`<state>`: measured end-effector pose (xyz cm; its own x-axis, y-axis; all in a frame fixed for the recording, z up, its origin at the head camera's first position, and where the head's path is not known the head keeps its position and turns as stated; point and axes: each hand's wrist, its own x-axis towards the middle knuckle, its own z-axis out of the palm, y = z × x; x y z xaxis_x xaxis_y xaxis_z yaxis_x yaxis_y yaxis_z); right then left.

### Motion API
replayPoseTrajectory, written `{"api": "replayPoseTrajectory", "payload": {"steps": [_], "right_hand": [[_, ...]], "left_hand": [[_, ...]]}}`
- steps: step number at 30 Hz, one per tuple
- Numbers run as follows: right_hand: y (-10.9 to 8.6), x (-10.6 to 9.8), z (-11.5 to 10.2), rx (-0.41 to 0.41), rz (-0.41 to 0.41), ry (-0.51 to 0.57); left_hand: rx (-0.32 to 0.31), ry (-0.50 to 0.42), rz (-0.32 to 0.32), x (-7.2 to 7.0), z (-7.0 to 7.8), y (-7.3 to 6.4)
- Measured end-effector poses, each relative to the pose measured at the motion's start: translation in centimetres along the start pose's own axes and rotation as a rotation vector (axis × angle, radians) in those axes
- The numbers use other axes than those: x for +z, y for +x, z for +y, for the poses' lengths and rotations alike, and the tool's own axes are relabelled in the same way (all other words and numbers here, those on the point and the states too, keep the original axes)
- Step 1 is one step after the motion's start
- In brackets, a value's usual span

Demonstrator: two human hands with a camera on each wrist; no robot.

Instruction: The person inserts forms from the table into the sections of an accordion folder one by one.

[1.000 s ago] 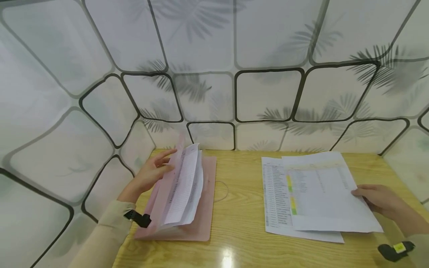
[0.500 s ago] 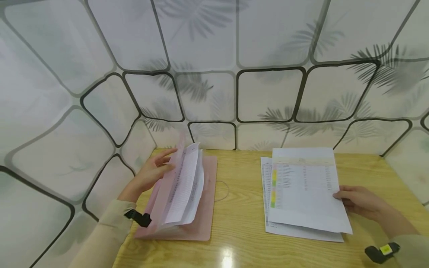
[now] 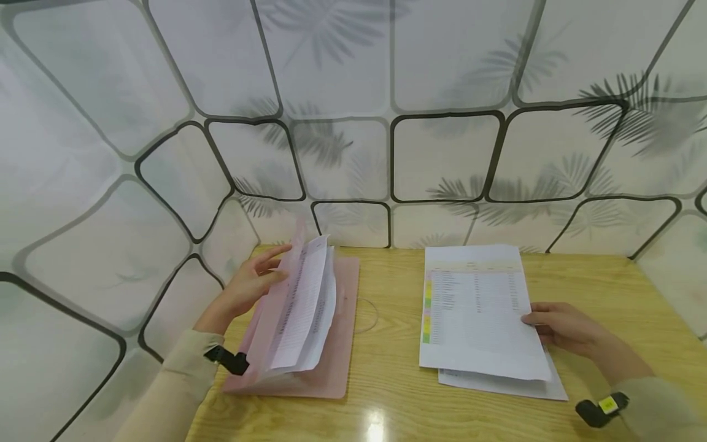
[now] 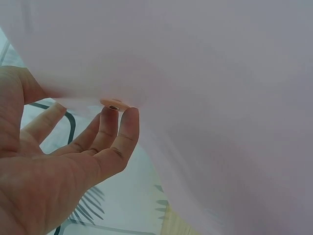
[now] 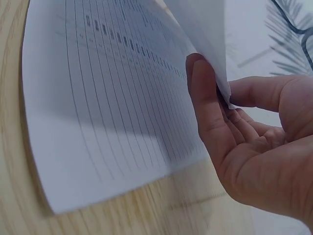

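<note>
On the left of the table a pink folder stands part open, its cover tilted up. My left hand grips the cover's free edge, fingertips at a small round closure disc in the left wrist view. Several printed pages lean inside, behind the cover. At the right, my right hand pinches the edge of a printed sheet with yellow and green cells along one side. The sheet is raised above another printed sheet lying on the table, covering most of it in the head view.
A thin string loop lies at the folder's right edge on the wooden table. Patterned walls with leaf shapes rise behind the table and at both sides. A light glare falls near the front.
My right hand has carried its sheet leftward, so it now covers more of the sheet below. The left hand and folder have stayed in place.
</note>
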<state>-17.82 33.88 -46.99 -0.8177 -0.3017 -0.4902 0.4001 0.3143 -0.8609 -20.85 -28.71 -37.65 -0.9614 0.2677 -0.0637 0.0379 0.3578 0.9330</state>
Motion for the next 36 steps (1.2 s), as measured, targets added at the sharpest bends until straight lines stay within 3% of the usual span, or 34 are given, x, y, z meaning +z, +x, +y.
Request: {"api": "replayPoseTrajectory", "payload": {"steps": [15,36], "right_hand": [[2.0,3.9,-1.7,-0.032,-0.04,0.072],[4.1,9.0,-4.5,-0.096,-0.125,0.093]], "left_hand": [[0.008,-0.009,0.002,-0.1,0.1,0.0],[0.028,-0.026,0.002,0.0,0.2,-0.3]]}}
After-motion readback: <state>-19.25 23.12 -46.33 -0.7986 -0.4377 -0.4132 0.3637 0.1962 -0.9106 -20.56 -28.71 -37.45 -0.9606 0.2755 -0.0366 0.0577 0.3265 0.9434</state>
